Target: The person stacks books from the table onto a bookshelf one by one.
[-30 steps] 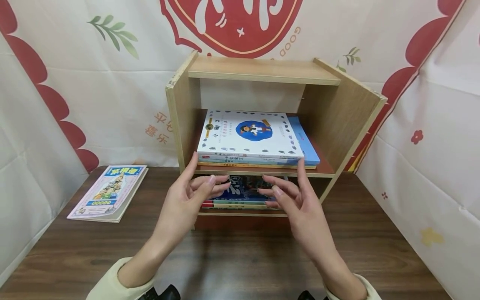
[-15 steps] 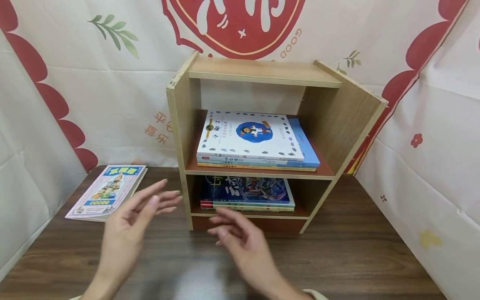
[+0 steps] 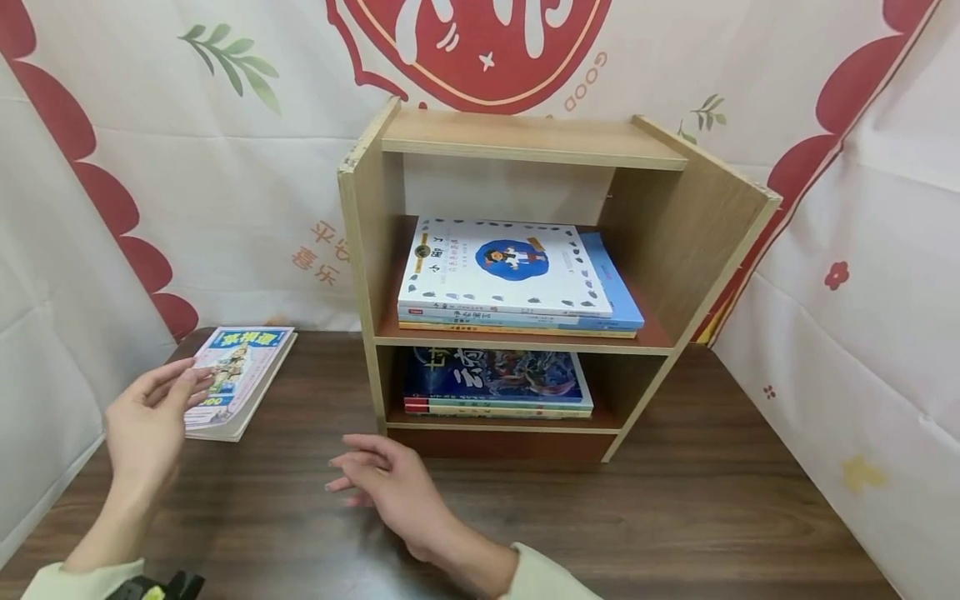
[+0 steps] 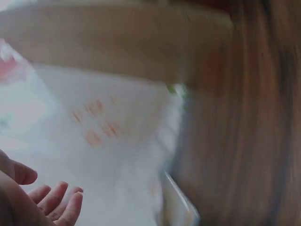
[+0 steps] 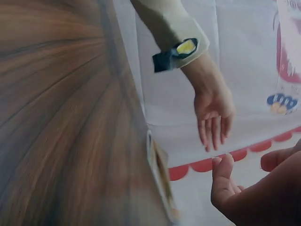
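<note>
A book with a pink, blue and yellow cover [image 3: 247, 367] lies flat at the left of the table. My left hand [image 3: 150, 421] hovers above its left part, fingers loosely extended and holding nothing; it hides part of the cover. In the left wrist view the blurred book [image 4: 181, 202] shows at the bottom, apart from the left hand [image 4: 47, 202]. My right hand [image 3: 393, 487] is over the table in front of the shelf, fingers relaxed and holding nothing. The right wrist view shows the book [image 5: 159, 174] edge-on below my left hand [image 5: 214, 108].
A small wooden shelf [image 3: 712, 217] stands at the back centre. A stack of books topped by a white one [image 3: 465, 279] lies on its middle board. Below it lie several books under a dark blue cover [image 3: 495, 375]. White printed cloth [image 3: 150, 208] hangs around the table [image 3: 675, 508].
Both hands have come away from the books on the shelf and moved left. My left hand now hovers over the pink-covered book; my right hand has also come down in front of the shelf.
</note>
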Demonstrator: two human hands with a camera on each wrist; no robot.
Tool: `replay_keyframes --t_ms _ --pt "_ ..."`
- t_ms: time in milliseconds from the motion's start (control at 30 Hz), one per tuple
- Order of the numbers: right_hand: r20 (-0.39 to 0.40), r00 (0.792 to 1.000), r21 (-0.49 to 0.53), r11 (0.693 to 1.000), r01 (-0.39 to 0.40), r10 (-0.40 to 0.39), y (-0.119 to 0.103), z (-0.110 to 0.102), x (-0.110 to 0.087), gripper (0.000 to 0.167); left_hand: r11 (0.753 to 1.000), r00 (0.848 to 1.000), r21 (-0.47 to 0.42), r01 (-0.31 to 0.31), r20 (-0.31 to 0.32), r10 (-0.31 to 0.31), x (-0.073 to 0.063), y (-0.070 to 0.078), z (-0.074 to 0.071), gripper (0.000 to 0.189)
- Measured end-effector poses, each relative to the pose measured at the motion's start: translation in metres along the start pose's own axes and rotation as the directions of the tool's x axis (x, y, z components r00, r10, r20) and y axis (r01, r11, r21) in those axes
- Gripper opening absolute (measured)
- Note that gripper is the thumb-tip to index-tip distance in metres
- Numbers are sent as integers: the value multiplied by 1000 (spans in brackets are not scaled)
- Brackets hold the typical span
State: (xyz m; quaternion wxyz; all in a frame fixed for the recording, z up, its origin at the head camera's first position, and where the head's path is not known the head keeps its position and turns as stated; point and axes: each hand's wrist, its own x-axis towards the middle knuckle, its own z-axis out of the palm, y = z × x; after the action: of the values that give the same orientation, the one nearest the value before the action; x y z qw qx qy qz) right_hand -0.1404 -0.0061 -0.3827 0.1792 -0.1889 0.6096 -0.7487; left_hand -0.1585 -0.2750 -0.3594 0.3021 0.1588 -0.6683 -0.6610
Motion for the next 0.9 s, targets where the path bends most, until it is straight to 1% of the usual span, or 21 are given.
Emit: replay_keyframes --t_ms 33,67,133,200,233,300,367,400,467,600,733,833,900 --pt "-16 999 32 999 -28 28 3 4 6 34 997 999 65 31 -14 -30 8 -5 -5 30" --pt "-32 998 67 996 -53 55 6 8 11 35 990 998 131 60 -30 -57 16 -11 -9 32" --pt "-70 994 130 988 -79 88 13 16 20 34 972 993 208 111 -74 -97 28 -21 -15 35" --pt "-93 989 165 982 -95 111 20 22 27 35 943 987 302 142 -116 -111 38 -30 -18 39" --pt "-102 987 178 979 -103 122 23 24 29 36 934 983 320 158 -140 -118 42 -34 -19 39" --pt "-114 983 200 973 -119 143 30 29 34 38 912 980 372 173 -162 -119 50 -41 -21 41" --pt "-125 979 216 967 -134 163 35 33 38 40 886 978 427 179 -171 -116 57 -48 -24 42" --pt "-131 976 225 964 -140 172 37 35 40 42 872 979 454 182 -170 -116 61 -50 -25 43" --pt "-148 971 243 958 -151 191 41 38 45 44 831 982 527 176 -158 -107 66 -56 -28 45" --pt "-164 962 260 951 -170 217 45 42 52 46 771 988 619 148 -120 -94 74 -66 -34 50" --pt "-158 959 263 946 -190 236 47 43 54 45 723 991 678 131 -80 -104 80 -75 -38 54" --pt "-155 957 266 944 -197 243 48 44 53 44 682 993 723 114 -68 -93 84 -81 -40 56" --pt "-153 956 269 942 -201 248 48 45 53 44 647 995 757 94 -57 -77 86 -84 -42 56"
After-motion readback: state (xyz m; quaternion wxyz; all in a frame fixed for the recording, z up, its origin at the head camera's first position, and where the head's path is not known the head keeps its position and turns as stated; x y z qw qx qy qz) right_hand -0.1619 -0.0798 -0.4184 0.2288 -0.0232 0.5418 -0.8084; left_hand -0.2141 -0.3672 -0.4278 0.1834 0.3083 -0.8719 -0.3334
